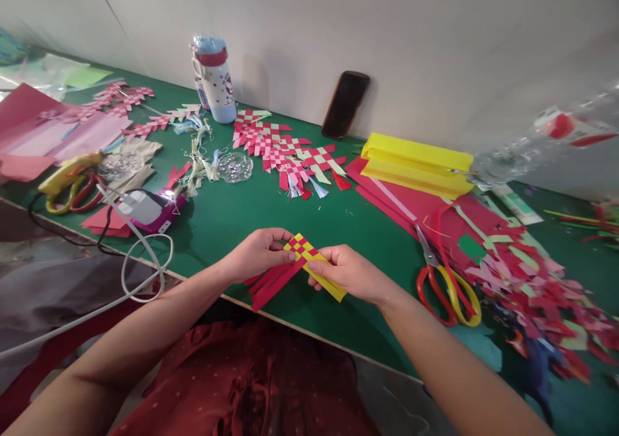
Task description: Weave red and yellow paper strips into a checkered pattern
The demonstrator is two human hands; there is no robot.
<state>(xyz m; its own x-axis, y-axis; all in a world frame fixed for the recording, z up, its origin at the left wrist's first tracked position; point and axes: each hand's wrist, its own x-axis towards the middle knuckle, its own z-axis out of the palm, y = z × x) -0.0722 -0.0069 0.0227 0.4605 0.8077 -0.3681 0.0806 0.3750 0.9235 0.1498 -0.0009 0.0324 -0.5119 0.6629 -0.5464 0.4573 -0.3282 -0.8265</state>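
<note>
A piece of woven paper (300, 247) in red and yellow hangs between my two hands, just above the green table's front edge. Its top corner shows a checkered weave, while loose red strips (278, 283) trail to the lower left and yellow strips (331, 286) to the lower right. My left hand (258, 253) pinches the woven part from the left, thumb on top. On the yellow side, my right hand (349, 271) grips the strips between thumb and fingers. The fingertips behind the paper are partly hidden.
Scissors (447, 291) with red and yellow handles lie at right beside paper scraps (536, 287). Finished woven pieces (290, 149), a bottle (217, 78), a phone (345, 104) and folded yellow paper (416, 162) line the back. A white cable (145, 249) loops at left.
</note>
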